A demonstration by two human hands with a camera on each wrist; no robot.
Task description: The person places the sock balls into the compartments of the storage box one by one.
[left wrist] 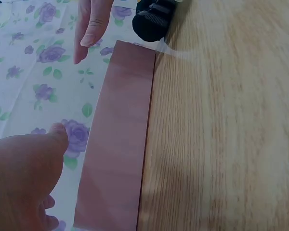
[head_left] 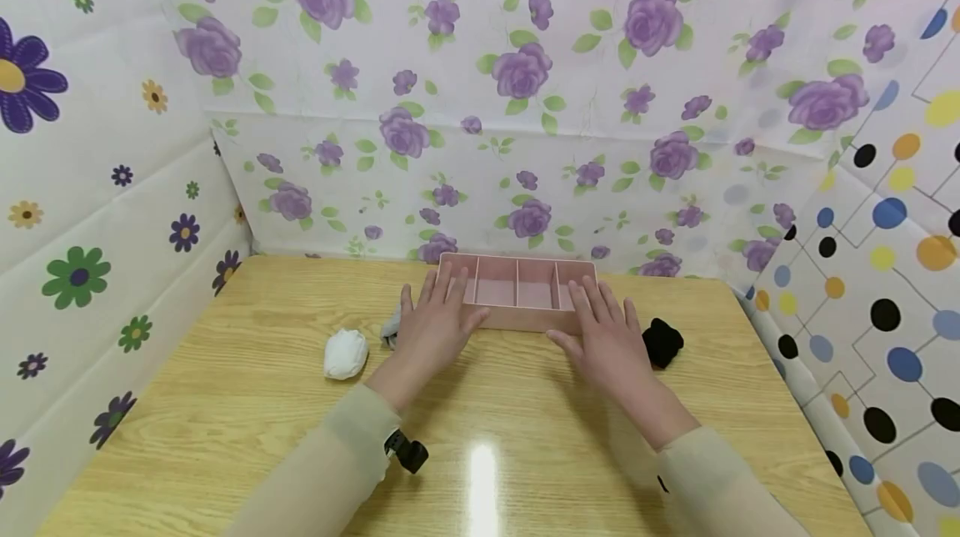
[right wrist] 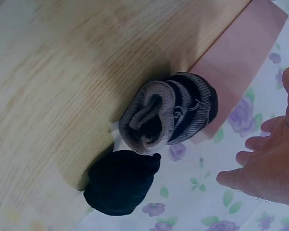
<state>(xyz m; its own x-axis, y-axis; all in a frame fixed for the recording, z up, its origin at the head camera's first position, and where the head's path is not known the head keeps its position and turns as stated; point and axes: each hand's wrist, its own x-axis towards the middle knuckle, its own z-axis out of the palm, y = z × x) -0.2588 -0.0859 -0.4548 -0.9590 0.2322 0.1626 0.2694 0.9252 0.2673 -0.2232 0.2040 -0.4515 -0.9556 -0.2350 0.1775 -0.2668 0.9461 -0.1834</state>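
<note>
A pink box (head_left: 517, 318) with several compartments stands at the back of the table. My left hand (head_left: 438, 328) reaches over its left end, fingers straight and spread. Over the right end, my right hand (head_left: 603, 345) is held the same way. Whether either hand touches the box, I cannot tell. A grey bundle (head_left: 389, 330) lies partly hidden behind the left hand. Beside the right hand is a balled-up black cloth (head_left: 663, 343). In the right wrist view, a rolled striped sock (right wrist: 168, 113) sits between that black cloth (right wrist: 123, 183) and the box (right wrist: 241, 67).
A white balled-up cloth (head_left: 346, 354) lies on the wooden table (head_left: 540, 454) left of the grey bundle. Flower-printed sheeting (head_left: 465, 103) rises directly behind the box. Patterned sheets also hang at the left (head_left: 97, 187) and right sides.
</note>
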